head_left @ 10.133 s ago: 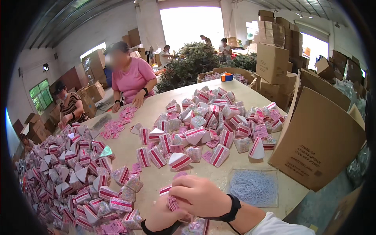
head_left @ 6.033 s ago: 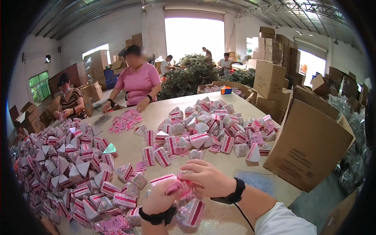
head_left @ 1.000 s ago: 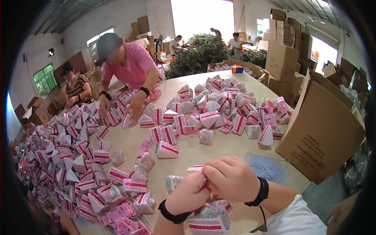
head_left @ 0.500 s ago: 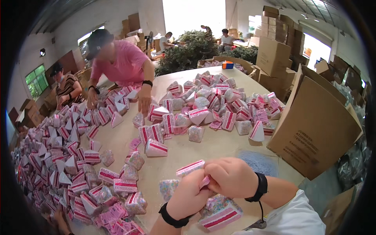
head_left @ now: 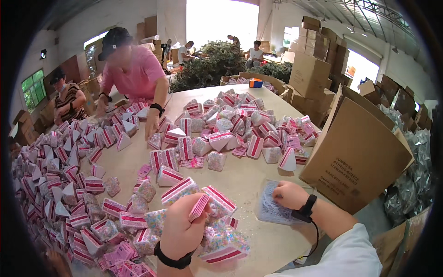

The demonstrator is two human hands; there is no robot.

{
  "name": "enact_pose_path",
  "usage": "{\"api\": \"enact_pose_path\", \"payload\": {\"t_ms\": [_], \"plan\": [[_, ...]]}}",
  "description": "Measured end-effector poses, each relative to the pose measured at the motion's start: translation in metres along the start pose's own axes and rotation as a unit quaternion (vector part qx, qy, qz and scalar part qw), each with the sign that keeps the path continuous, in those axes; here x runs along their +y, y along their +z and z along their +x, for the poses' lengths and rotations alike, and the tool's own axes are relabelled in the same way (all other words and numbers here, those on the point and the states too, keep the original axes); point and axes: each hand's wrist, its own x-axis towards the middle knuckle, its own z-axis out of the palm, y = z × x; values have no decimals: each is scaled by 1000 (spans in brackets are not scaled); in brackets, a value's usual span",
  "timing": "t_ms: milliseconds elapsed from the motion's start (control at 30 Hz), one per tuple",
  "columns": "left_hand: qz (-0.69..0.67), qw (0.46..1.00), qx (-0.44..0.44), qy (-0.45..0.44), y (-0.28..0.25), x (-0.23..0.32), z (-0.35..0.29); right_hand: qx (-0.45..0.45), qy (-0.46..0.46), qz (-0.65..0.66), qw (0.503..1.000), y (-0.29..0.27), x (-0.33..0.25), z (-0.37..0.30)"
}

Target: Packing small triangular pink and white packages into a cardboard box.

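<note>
My left hand (head_left: 182, 226) is closed around a small stack of pink tags (head_left: 199, 207), pinched between thumb and fingers. Glittery toy cake slices with pink-red bands surround it: one cake slice (head_left: 219, 200) just beyond, another (head_left: 177, 190) behind the knuckles, and a sprinkle-covered slice (head_left: 226, 242) beside the wrist. My right hand (head_left: 290, 195) reaches to a bundle of thin pale-blue strings (head_left: 273, 210) lying on the table, its fingers pinched together at the strings' upper edge. Whether a single string is between the fingertips is too small to make out.
Cake slices form a large heap (head_left: 55, 184) on the left and a second pile (head_left: 230, 120) mid-table. Loose pink tags (head_left: 121, 254) lie at lower left. An open cardboard box (head_left: 355, 157) stands at the right edge. Across the table, a person in pink (head_left: 136, 71) handles slices.
My hands were together at a pink tag; now they are apart. The right hand has moved right to the strings, while the left keeps the tags. The whole view has shifted slightly.
</note>
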Motion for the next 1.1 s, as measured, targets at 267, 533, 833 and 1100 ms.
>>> {"api": "enact_pose_path", "payload": {"t_ms": [267,533,833,1100], "plan": [[-8,999,-46,13,-5,-1,0,40,38,93,994,-35,-1,3],[-29,995,-85,43,0,-1,5,34,120,369,921,-87,-27,2],[4,993,-107,56,-1,5,3,8,131,-32,991,-82,-8,-7],[14,995,-98,8,-5,7,2,167,136,75,974,-105,-16,-14]]}}
